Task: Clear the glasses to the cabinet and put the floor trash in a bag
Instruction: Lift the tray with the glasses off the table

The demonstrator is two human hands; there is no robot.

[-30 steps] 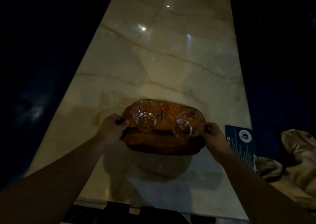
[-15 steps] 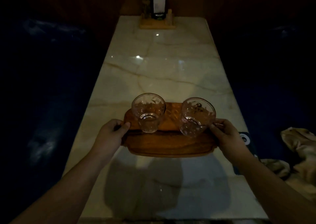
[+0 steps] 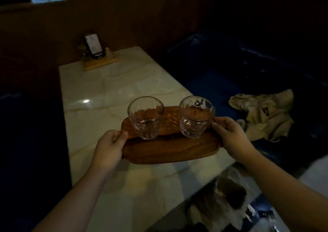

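Above the tabletop: a wooden tray (image 3: 170,148) was held by both hands over the near part of the pale marble tabletop (image 3: 99,97).
Left hand: the left hand (image 3: 109,147) was clamped on the left end of the tray, thumb on top of the rim, the other fingers under it.
Right hand: the right hand (image 3: 230,134) was closed on the right end of the tray, thumb on the rim and just beside the right glass.
Left glass: a clear glass (image 3: 145,117) stood upright on the left part of the tray; a little liquid seemed to be at the bottom, but I could not tell for sure.
Right glass: a second clear glass (image 3: 196,116) stood upright on the right part of the tray, apart from the first one.
Tray height: whether the tray touched the tabletop could not be told.
Far end of tabletop: a small wooden holder (image 3: 99,61) with a card stood near the wall.
Right side: a crumpled beige cloth (image 3: 264,111) lay on the dark blue seat (image 3: 221,82).
Lower right: something pale and blurred was below the tabletop edge; it was too unclear to name.
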